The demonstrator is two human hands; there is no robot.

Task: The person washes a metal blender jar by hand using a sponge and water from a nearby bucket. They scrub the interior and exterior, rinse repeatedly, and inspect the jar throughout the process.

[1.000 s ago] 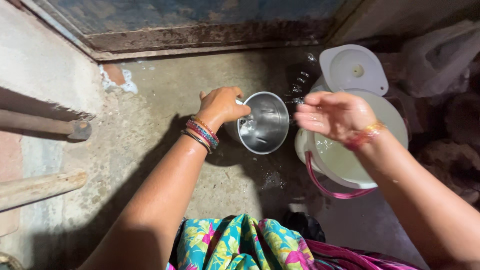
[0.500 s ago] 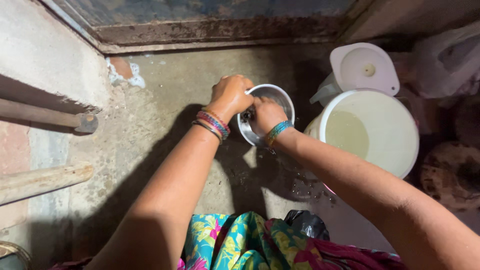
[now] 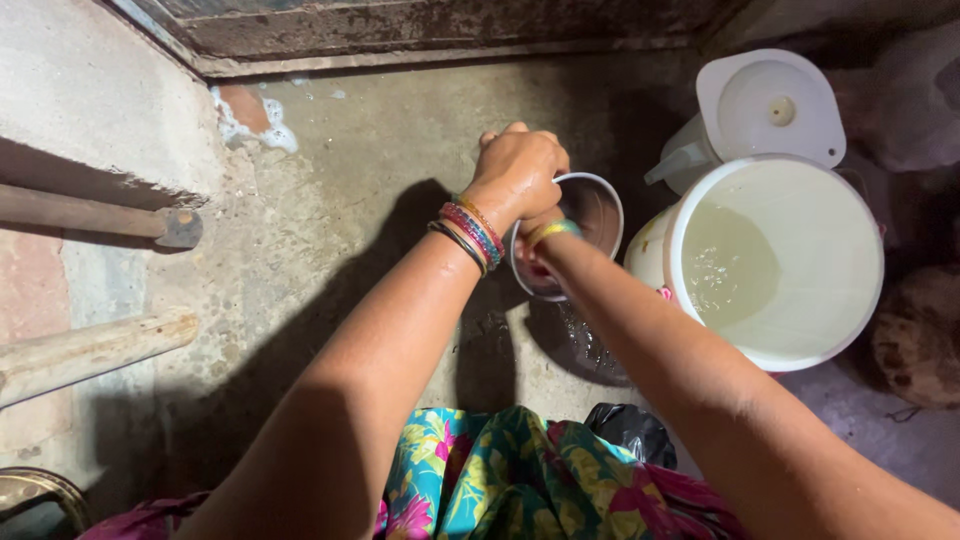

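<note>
My left hand point(image 3: 518, 170) grips the rim of a small steel pot point(image 3: 590, 215) that is tilted on the wet concrete floor. My right hand point(image 3: 541, 262) reaches inside the pot, mostly hidden behind my left wrist and its bangles; only its wrist with a bangle shows. To the right stands a white bucket point(image 3: 860, 300) holding cloudy water. A white jug with a lid point(image 3: 765, 105) sits just behind the bucket.
Two wooden handles point(image 3: 90, 355) jut in from the left over a raised ledge. A door sill point(image 3: 420, 45) runs along the top. A round brown object point(image 3: 920, 335) lies at right, and a dark bag point(image 3: 630, 430) lies by my floral garment.
My right hand went from open above the bucket into the pot and now sits deeper inside. The view shifted, so pot and bucket appear further right.
</note>
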